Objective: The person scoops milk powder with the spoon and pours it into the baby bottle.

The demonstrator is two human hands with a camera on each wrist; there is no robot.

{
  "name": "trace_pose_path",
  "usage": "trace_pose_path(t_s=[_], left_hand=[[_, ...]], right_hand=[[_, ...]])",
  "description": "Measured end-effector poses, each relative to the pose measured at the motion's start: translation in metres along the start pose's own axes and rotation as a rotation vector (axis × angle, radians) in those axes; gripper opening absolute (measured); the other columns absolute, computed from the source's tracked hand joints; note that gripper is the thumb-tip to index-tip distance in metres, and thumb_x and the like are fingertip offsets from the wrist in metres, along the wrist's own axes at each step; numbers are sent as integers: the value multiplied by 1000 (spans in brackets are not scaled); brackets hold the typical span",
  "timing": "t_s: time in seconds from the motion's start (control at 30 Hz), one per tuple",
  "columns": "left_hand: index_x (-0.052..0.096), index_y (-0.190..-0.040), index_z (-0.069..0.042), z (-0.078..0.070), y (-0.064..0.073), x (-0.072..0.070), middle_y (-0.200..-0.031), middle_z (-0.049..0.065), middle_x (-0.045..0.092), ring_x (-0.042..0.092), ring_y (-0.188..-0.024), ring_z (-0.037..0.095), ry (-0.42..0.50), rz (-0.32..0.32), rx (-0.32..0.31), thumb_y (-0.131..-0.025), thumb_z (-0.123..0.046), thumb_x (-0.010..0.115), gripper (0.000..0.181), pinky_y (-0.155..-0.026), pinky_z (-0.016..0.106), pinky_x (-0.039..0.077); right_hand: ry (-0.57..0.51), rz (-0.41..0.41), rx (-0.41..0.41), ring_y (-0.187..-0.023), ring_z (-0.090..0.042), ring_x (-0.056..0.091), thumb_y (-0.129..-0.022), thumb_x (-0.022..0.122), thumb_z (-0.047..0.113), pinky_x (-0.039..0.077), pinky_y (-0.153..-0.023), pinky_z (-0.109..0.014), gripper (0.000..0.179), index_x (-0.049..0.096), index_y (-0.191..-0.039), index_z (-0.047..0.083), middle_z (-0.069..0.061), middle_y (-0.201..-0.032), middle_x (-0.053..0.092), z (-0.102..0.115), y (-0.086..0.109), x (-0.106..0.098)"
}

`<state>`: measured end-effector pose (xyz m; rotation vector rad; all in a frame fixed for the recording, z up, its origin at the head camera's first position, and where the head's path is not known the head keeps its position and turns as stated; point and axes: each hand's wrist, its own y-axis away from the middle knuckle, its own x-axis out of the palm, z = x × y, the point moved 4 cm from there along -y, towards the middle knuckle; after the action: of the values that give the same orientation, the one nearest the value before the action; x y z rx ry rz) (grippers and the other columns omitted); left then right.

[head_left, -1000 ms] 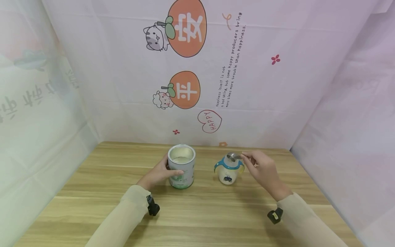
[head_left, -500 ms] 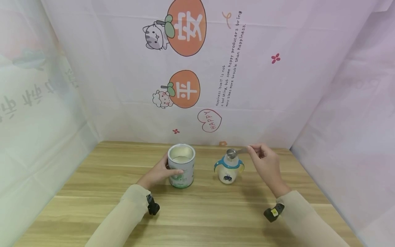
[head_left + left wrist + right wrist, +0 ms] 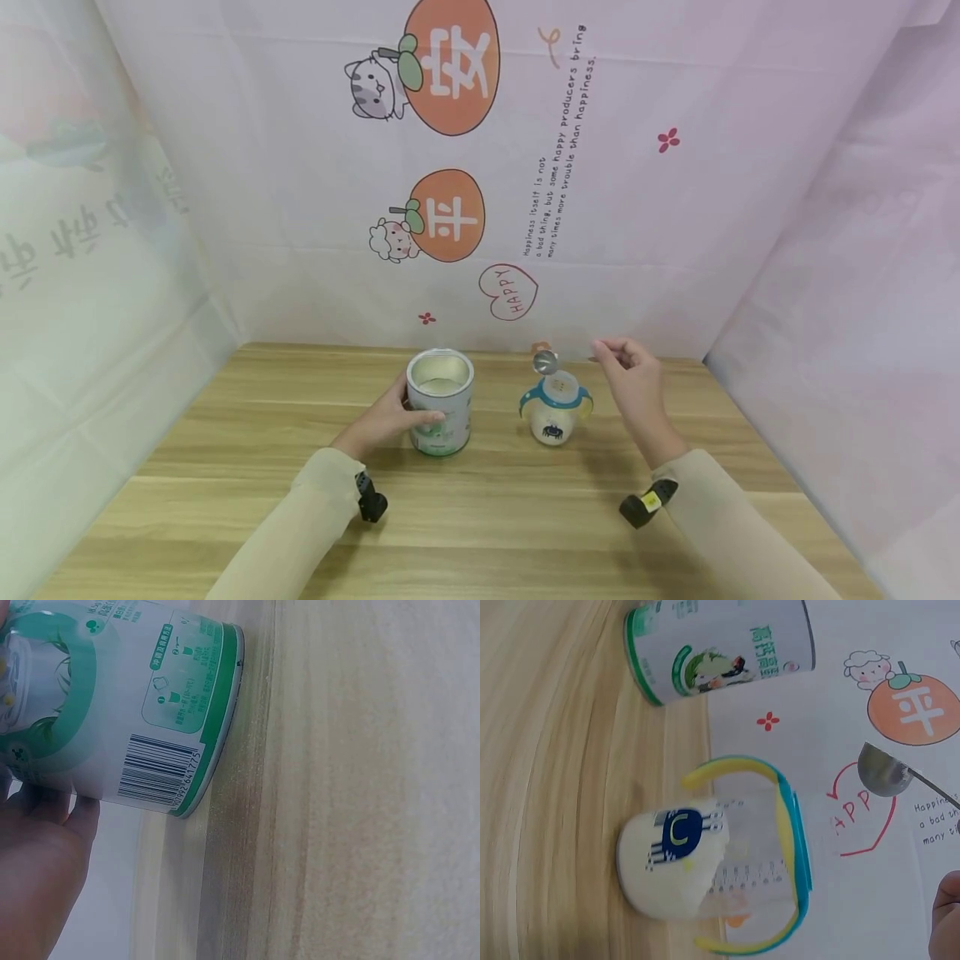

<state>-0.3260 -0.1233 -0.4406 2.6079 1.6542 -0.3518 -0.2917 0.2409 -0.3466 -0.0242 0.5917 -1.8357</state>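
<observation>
My left hand (image 3: 384, 423) grips the side of an open milk powder can (image 3: 453, 427), white and green, upright on the table. Pale powder shows inside it. To its right stands a clear baby bottle (image 3: 551, 427) with a blue collar and two blue-and-yellow handles, its top uncovered. White powder fills its lower part in the right wrist view. My right hand (image 3: 636, 385) pinches the thin handle of a metal measuring spoon (image 3: 545, 362). The spoon's round bowl (image 3: 883, 771) hangs above the bottle mouth, slightly to its left, and is apart from it.
A wood-grain table (image 3: 480, 533) carries the can and bottle. Behind it hangs a white printed cloth (image 3: 622, 300); pale cloth walls stand at left and right. A small black camera is strapped to each wrist.
From the bottle mouth, the measuring spoon has risen and shifted left, with my right hand lifting too. My left hand and the can have stayed in place.
</observation>
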Motion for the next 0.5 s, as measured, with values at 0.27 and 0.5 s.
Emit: trace_pose_path(t_s=[0.27, 0.5], left_hand=[[19, -158, -26, 2, 2, 0, -153, 9, 39, 36, -141, 31, -15, -10, -14, -85, -30, 83, 97, -114, 56, 28], [18, -158, -26, -2, 2, 0, -153, 11, 38, 36, -140, 31, -40, 0, -11, -85, -30, 82, 97, -114, 56, 28]], right_hand=[[-96, 24, 68, -87, -17, 58, -95, 68, 44, 50, -75, -24, 45, 66, -112, 2, -7, -99, 69, 8, 1, 20], [-163, 61, 91, -89, -16, 56, -94, 68, 48, 49, -79, -28, 48, 65, -115, 5, -8, -104, 68, 19, 1, 39]])
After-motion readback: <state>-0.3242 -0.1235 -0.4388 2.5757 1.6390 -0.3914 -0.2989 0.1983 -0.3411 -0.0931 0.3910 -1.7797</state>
